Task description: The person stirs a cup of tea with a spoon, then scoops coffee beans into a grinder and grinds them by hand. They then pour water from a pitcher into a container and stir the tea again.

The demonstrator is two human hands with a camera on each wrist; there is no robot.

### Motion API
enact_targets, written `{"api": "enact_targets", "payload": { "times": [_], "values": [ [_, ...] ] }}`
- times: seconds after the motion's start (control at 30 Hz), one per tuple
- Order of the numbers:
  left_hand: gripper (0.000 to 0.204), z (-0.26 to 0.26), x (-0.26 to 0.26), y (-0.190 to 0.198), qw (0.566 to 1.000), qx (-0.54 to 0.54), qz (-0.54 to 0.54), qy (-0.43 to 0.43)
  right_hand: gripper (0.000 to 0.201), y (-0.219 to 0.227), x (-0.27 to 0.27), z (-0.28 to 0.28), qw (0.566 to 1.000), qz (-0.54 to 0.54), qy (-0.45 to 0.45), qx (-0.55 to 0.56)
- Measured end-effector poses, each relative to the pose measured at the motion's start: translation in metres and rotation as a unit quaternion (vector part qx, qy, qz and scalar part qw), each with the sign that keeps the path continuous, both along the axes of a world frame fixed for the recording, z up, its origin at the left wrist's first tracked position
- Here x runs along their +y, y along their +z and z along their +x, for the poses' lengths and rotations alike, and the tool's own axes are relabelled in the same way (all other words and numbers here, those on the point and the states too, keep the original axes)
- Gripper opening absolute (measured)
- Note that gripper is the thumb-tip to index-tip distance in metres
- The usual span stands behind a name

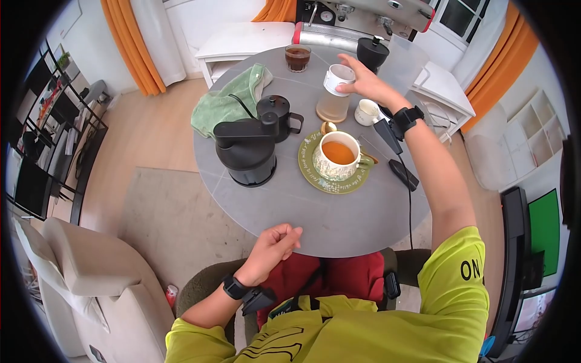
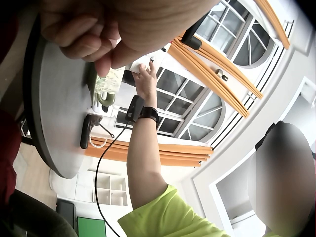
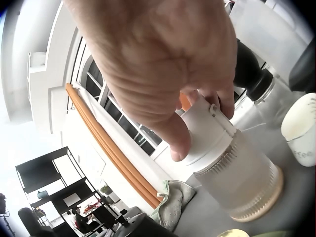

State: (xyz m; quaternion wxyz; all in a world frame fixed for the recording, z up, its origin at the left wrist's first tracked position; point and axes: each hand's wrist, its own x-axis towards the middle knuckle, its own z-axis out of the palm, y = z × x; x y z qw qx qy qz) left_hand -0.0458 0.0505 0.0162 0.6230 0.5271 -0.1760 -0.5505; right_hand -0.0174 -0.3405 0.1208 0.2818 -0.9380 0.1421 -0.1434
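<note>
At the far side of the round grey table, the right hand grips the white lid of a clear ribbed jar. In the right wrist view its thumb lies against the white lid, and the jar stands on the table with a pale layer at its base. The left hand hovers at the table's near edge with fingers curled, holding nothing. Between the hands sits a patterned cup of orange-brown liquid on a green saucer, a spoon beside it.
A black kettle and black lidded pot stand left, near a green cloth. Behind are a glass of dark liquid and a black grinder. A small white cup and black object are right; a cable hangs there.
</note>
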Motion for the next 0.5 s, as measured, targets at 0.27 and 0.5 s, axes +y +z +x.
{"api": "enact_targets", "payload": {
  "times": [0.27,0.5],
  "values": [
    [0.028,0.02,0.009,0.028,0.993,0.049,-0.059,0.093,0.083,-0.009,-0.005,0.004,0.999,0.026,-0.034,-0.01],
    [0.031,0.045,0.021,0.049,0.953,0.095,-0.178,0.225,0.08,-0.012,0.0,0.002,0.998,-0.004,-0.05,-0.023]
  ]
}}
